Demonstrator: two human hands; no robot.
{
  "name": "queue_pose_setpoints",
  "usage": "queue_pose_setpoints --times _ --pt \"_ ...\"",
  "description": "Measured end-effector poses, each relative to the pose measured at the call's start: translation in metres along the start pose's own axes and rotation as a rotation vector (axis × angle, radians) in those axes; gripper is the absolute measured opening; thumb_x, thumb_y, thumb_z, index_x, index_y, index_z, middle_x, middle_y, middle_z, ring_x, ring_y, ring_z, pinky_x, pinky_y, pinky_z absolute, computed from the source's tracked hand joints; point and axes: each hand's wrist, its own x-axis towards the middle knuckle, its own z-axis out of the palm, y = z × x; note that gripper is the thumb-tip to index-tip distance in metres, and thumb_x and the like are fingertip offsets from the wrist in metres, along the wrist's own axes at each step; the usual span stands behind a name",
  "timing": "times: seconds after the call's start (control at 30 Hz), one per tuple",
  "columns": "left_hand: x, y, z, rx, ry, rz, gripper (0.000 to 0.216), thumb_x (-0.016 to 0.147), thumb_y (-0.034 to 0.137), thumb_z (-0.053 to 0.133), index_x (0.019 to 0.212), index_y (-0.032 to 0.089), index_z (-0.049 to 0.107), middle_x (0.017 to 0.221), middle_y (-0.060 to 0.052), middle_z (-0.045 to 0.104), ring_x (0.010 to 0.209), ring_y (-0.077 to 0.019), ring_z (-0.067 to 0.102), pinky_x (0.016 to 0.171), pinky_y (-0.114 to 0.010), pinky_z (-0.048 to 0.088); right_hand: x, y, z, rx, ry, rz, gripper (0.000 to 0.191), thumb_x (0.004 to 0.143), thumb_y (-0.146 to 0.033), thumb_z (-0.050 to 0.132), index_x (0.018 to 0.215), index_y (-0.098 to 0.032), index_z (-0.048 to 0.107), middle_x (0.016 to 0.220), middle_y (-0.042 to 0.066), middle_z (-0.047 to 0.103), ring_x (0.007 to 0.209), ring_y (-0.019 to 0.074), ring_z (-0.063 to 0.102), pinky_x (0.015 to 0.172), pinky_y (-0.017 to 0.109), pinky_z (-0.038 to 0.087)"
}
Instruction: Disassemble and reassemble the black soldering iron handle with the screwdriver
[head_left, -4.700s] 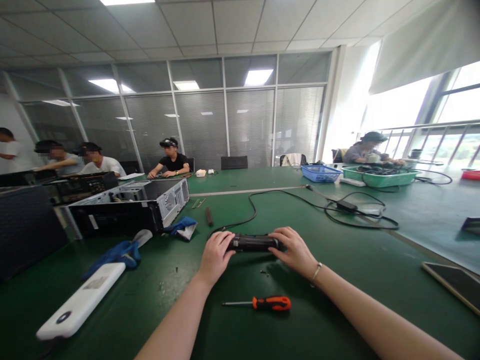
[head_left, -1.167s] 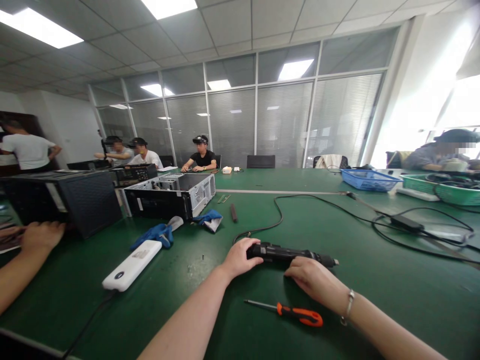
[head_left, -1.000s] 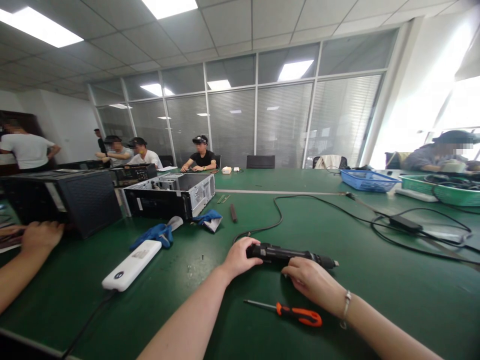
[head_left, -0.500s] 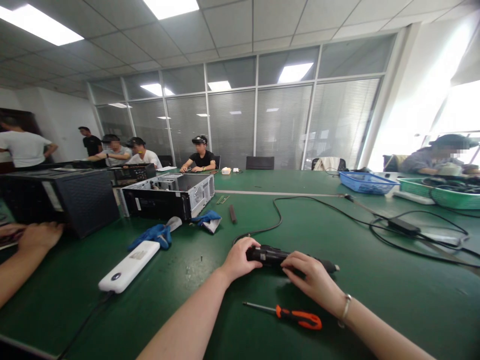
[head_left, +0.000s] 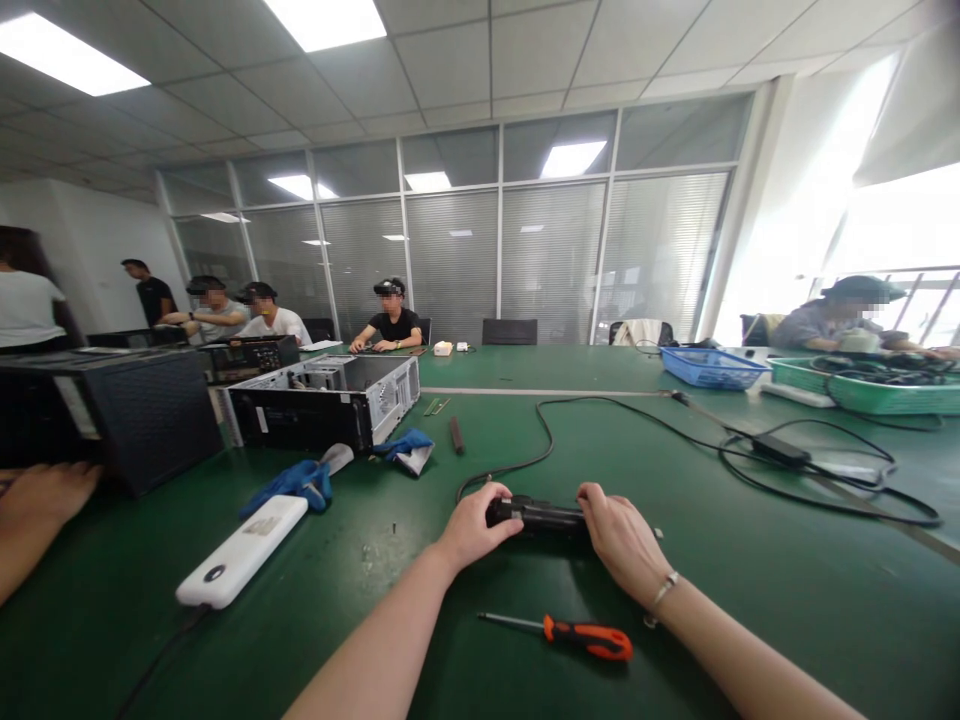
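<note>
Fingers (head_left: 513,526) of the left hand (head_left: 472,525) wrap the corded end of a black tool (head_left: 551,517), just beyond the orange-handled screwdriver (head_left: 574,634); those of the right hand (head_left: 624,543) bend over the tool's other end, their grip unclear. Both forearms (head_left: 750,650) slant inward, flanking the screwdriver.

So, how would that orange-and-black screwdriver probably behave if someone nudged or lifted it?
The screwdriver would probably stay stiff when lifted, since its shaft looks like straight metal. It may well feel heavier toward the handle, which is much thicker. Nudged on the flat table, it would likely swing in an arc, given the thin shaft.
</note>
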Motion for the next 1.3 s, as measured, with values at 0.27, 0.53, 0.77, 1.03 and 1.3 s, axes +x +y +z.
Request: queue_pose_setpoints --times 0.27,0.53,0.77,1.03,1.3 --pt "0.013 -0.009 0.006 -0.078 -0.033 -0.114 0.036 0.074 0.033 0.067 0.108 0.020 0.066 0.110 -0.006 0.068 0.103 -0.0249 0.061 0.092 -0.035 0.045 0.023 0.010 0.003 -0.120 -0.166 0.224 0.024 0.097 -0.029 0.022 0.096 -0.018 0.043 0.067 0.005 0.066 0.061 0.0171 0.063 0.050 0.025 0.025" --pt "0.018 -0.004 0.004 -0.130 -0.011 -0.086 0.035 0.069 0.028 0.071 0.103 0.020 0.068 0.102 -0.004 0.071 0.096 -0.0238 0.064 0.088 -0.032 0.047 0.034 -0.010 0.002 -0.090 -0.218 0.218 0.024 0.099 -0.029 0.020 0.098 -0.018 0.041 0.074 0.006 0.068 0.067 0.0194 0.065 0.054 0.026 0.029" --pt "0.014 -0.001 0.006 -0.017 -0.026 -0.020 0.049 0.078 0.034 0.064 0.126 0.027 0.054 0.112 -0.004 0.066 0.106 -0.0236 0.059 0.097 -0.037 0.043 0.038 -0.002 0.005 -0.054 -0.222 0.239 0.023 0.098 -0.027 0.024 0.098 -0.017 0.044 0.077 0.007 0.068 0.069 0.0195 0.064 0.060 0.026 0.034" --pt "0.012 0.000 0.013 0.184 -0.055 0.080 0.053 0.082 0.034 0.061 0.132 0.025 0.045 0.130 -0.008 0.053 0.120 -0.0243 0.048 0.104 -0.040 0.036 0.036 0.009 0.000 0.007 -0.028 0.288 0.023 0.095 -0.026 0.028 0.094 -0.017 0.050 0.088 0.010 0.066 0.084 0.0194 0.061 0.073 0.028 0.039" --pt "0.014 -0.005 0.015 0.283 -0.041 0.014 0.044 0.085 0.042 0.058 0.123 0.022 0.051 0.118 -0.009 0.059 0.110 -0.0259 0.053 0.097 -0.039 0.040 0.020 0.005 -0.017 0.250 -0.024 0.041 0.010 0.084 -0.023 0.047 0.077 -0.019 0.053 0.069 0.000 0.061 0.062 0.0129 0.054 0.060 0.023 0.040"
